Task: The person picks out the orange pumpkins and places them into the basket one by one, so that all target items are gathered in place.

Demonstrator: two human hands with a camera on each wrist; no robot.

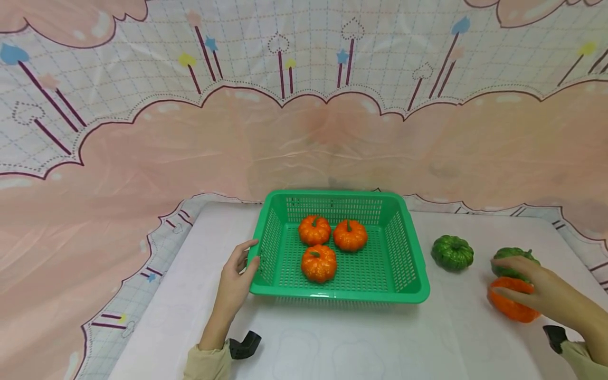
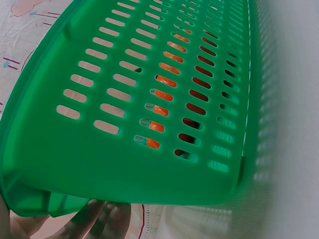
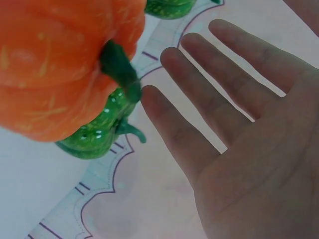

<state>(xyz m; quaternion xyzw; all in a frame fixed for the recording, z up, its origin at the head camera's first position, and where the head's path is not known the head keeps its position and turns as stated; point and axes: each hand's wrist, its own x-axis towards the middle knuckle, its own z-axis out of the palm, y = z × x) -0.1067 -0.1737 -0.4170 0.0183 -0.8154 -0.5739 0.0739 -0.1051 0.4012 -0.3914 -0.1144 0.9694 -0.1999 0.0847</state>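
A green plastic basket point(image 1: 339, 296) with slotted walls holds three orange toy pumpkins: one at the back left point(image 1: 314, 230), one at the back right point(image 1: 350, 236) and one in front point(image 1: 319, 263). My left hand point(image 1: 237, 272) grips the basket's left rim, and in the left wrist view its fingertips point(image 2: 117, 219) show beneath the rim. At the right, my right hand point(image 1: 546, 287) is over a larger orange pumpkin point(image 1: 513, 306), its fingers spread and straight in the right wrist view. Behind that pumpkin a green pumpkin point(image 1: 505, 256) is partly hidden by the hand.
Another green pumpkin point(image 1: 453, 253) sits between the basket and my right hand. The white table point(image 1: 309, 343) meets a printed pink and white cloth backdrop point(image 1: 332, 142) behind the basket. A black wrist mount point(image 1: 244, 345) sticks out beside my left sleeve.
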